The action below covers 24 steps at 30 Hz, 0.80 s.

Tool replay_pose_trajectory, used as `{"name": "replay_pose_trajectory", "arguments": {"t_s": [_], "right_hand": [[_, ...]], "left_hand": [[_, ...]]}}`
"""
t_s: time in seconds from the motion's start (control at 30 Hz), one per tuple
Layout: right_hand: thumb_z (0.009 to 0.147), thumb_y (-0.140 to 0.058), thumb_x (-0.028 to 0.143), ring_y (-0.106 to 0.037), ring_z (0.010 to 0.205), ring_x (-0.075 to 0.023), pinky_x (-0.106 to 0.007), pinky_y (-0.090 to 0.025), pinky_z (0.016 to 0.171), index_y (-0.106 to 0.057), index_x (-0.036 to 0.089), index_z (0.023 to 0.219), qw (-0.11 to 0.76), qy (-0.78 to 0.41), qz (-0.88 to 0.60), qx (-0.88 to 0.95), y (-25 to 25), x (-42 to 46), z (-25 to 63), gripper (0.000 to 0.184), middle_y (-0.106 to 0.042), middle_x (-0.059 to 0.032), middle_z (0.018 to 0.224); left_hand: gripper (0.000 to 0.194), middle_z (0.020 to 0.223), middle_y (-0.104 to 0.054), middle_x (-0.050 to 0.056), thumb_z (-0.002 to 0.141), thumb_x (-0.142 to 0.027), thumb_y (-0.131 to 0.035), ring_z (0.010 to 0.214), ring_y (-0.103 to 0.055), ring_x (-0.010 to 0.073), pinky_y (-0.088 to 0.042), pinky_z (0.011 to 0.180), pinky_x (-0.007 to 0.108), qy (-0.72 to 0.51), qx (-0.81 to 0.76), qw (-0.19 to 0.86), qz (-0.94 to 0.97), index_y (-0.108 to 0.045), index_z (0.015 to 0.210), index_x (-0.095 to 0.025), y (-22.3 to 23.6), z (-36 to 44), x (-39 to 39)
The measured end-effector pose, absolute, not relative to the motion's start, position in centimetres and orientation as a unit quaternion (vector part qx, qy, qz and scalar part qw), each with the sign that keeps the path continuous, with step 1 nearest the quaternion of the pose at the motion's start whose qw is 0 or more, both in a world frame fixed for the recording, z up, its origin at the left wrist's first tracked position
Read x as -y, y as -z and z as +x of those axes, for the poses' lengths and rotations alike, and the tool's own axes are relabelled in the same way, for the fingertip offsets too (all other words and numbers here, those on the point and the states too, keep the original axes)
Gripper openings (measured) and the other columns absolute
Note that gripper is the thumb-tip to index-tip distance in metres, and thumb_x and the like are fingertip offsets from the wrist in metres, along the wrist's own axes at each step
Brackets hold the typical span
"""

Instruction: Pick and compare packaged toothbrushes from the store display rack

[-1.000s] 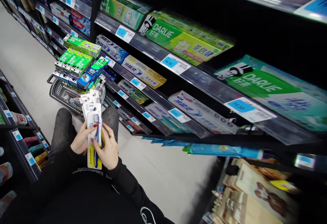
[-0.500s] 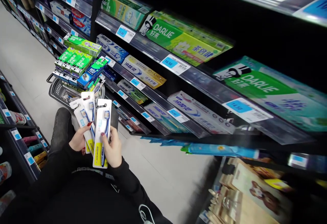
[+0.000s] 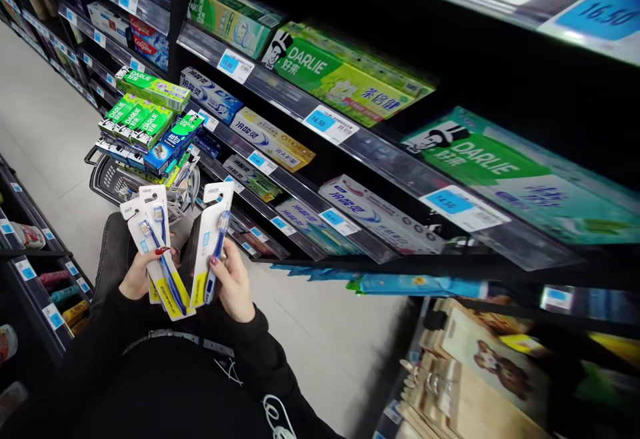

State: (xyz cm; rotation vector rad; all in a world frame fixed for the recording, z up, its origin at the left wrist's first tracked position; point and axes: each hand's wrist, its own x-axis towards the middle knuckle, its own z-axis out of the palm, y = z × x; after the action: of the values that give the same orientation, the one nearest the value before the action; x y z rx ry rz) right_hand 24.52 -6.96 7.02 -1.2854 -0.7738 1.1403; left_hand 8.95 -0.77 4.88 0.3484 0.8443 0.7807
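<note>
My left hand is closed on a small stack of carded toothbrush packs, white cards with blue brushes and yellow bottoms. My right hand grips one separate toothbrush pack, held upright just right of the stack. Both hands sit low in front of my black top, above my knee. Just beyond them a black shopping basket stands on the floor, piled with green and blue toothpaste boxes.
Dark shelves of toothpaste boxes with blue price tags run along the right. Lower right hang wooden items and a card with a dog picture. Another shelf unit with small bottles stands at the left. Pale floor stretches down the aisle.
The packs were together in both hands. My right hand has drawn one pack off to the right and raised it, while my left keeps the rest fanned out.
</note>
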Motion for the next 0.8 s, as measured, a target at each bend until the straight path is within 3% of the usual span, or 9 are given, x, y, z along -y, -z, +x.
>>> {"name": "replay_pose_trajectory", "arguments": {"t_s": [0.07, 0.13, 0.23, 0.4, 0.53, 0.67, 0.8], "right_hand": [[0.080, -0.047, 0.051, -0.049, 0.045, -0.0107, -0.024, -0.042, 0.041, -0.044, 0.022, 0.114, 0.582, -0.584, -0.475, 0.308, -7.0, 7.1, 24.9, 0.045, -0.049, 0.0010, 0.071], [0.083, -0.038, 0.052, -0.029, 0.030, -0.0048, -0.021, -0.029, 0.031, -0.044, 0.022, 0.119, 0.565, -0.653, -0.420, 0.279, -6.5, 7.4, 25.3, 0.047, -0.036, 0.0064, 0.061], [0.088, -0.025, 0.052, -0.006, 0.024, -0.0017, -0.019, -0.015, 0.027, -0.047, 0.020, 0.122, 0.558, -0.695, -0.378, 0.250, -4.7, 7.5, 25.7, 0.052, -0.022, 0.0108, 0.053], [0.085, -0.013, 0.064, 0.002, 0.022, -0.0027, -0.019, -0.009, 0.027, -0.054, 0.020, 0.113, 0.587, -0.692, -0.323, 0.270, -2.9, 6.9, 25.7, 0.065, -0.013, 0.0143, 0.045], [0.088, -0.019, 0.056, -0.006, 0.022, -0.0037, -0.019, -0.015, 0.027, -0.051, 0.022, 0.110, 0.597, -0.676, -0.348, 0.257, -5.3, 6.7, 25.4, 0.052, -0.018, 0.0123, 0.047], [0.082, -0.044, 0.044, -0.036, 0.036, -0.0075, -0.021, -0.035, 0.036, -0.048, 0.022, 0.099, 0.609, -0.613, -0.436, 0.252, -8.0, 6.3, 25.0, 0.028, -0.038, 0.0056, 0.059], [0.076, -0.060, 0.039, -0.056, 0.062, -0.0130, -0.025, -0.049, 0.057, -0.048, 0.020, 0.090, 0.610, -0.508, -0.545, 0.269, -8.1, 5.7, 24.7, 0.026, -0.058, -0.0017, 0.077]], "left_hand": [[0.052, 0.075, -0.069, 0.005, 0.062, -0.022, -0.068, 0.060, -0.063, 0.0181, -0.053, 0.062, 0.031, -0.375, -0.402, 0.820, 0.162, -0.058, 0.112, -0.011, -5.0, 8.5, 0.5], [0.051, 0.076, -0.068, 0.005, 0.064, -0.022, -0.068, 0.060, -0.062, 0.0173, -0.052, 0.060, 0.030, -0.380, -0.404, 0.816, 0.160, -0.058, 0.113, -0.012, -4.9, 8.0, 0.3], [0.049, 0.077, -0.068, 0.005, 0.065, -0.022, -0.067, 0.063, -0.062, 0.0180, -0.052, 0.062, 0.031, -0.391, -0.404, 0.811, 0.164, -0.058, 0.113, -0.013, -4.6, 7.4, 0.1], [0.048, 0.078, -0.068, 0.004, 0.066, -0.023, -0.067, 0.064, -0.062, 0.0171, -0.053, 0.063, 0.032, -0.393, -0.404, 0.809, 0.168, -0.058, 0.112, -0.013, -4.4, 7.0, 0.2], [0.051, 0.077, -0.069, 0.004, 0.064, -0.022, -0.069, 0.062, -0.062, 0.0171, -0.053, 0.065, 0.032, -0.390, -0.418, 0.804, 0.165, -0.058, 0.113, -0.013, -4.5, 6.9, 0.3], [0.047, 0.077, -0.069, 0.005, 0.063, -0.022, -0.069, 0.062, -0.062, 0.0165, -0.053, 0.063, 0.030, -0.394, -0.424, 0.800, 0.156, -0.061, 0.108, -0.012, -4.6, 6.8, 0.3], [0.044, 0.077, -0.068, 0.004, 0.065, -0.022, -0.068, 0.064, -0.063, 0.0174, -0.053, 0.066, 0.032, -0.411, -0.417, 0.794, 0.162, -0.061, 0.107, -0.014, -4.5, 6.4, 0.1]]}}
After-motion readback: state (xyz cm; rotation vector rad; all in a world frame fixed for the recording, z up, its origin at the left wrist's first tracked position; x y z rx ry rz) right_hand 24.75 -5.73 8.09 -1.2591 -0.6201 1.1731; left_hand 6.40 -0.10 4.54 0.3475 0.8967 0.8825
